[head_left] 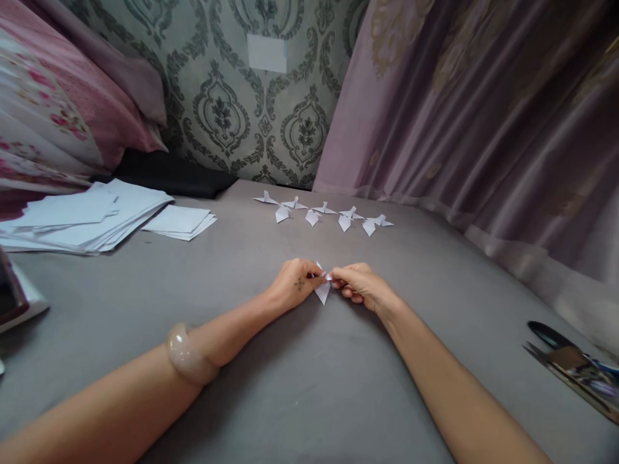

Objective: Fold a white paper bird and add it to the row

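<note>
Between my two hands, just over the grey surface, is a small folded white paper piece (323,294) with pointed ends. My left hand (298,281) pinches it from the left, thumb and fingers closed on the paper. From the right, my right hand (358,283) pinches a small part of the same piece with thumb and forefinger, its other fingers curled. The fingertips hide the middle folds. Farther back stand several folded white paper figures (324,208) in two rows, with points like wings.
At the left lie a stack of white paper sheets (91,216) and smaller paper squares (181,220). A dark-screened object (12,290) sits at the left edge. Scissors-like metal blades (549,361) lie at the right. A patterned wall and curtains (411,109) border the grey surface (290,399).
</note>
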### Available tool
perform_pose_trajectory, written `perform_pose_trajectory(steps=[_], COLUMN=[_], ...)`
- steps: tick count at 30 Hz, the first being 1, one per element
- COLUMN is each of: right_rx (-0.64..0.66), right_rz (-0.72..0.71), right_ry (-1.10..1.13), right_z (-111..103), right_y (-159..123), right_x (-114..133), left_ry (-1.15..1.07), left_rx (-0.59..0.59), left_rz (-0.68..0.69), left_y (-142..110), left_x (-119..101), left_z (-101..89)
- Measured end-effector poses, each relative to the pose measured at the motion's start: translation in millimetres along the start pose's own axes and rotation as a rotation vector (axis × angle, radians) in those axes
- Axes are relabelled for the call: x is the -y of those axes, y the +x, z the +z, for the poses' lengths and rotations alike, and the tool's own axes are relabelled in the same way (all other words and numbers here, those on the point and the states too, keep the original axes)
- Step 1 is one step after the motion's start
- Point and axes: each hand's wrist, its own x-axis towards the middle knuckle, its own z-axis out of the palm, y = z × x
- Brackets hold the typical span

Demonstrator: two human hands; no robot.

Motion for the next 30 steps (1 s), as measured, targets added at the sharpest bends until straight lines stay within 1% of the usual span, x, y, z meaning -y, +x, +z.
perform_pose_trajectory(steps=[8,14,17,20,25,30], right_rx=[0.020,0.040,0.023,0.003,-0.024,-0.001], right_rz=[-0.017,-0.025,-0.016,-0.013,-0.005,-0.006], right_ry=[0.006,0.040,0.025,0.014,0.019,0.034], right_z=[-3.2,-2.2,-1.7,-1.3,-1.2,-2.2], right_y=[1.4,-2.0,-2.7,-2.4,-0.3,-1.0], right_x=[-3.7,-0.5,0.7,0.6,-1.9,-2.5], left_ry=[0.001,0.024,0.028,0.009,-0.041,-0.079], left_rx=[0.005,0.032,0.035,0.038,0.025,0.012], left_rz=[-0.030,-0.043,-0.051,-0.054,-0.110,-0.108], left_y=[0.4,0.9,1.0,1.0,0.3,0.2], left_x=[0.8,0.4,-1.0,-1.5,-0.8,0.4], left_z=[0.3,0.2,0.4,0.6,1.1,2.1])
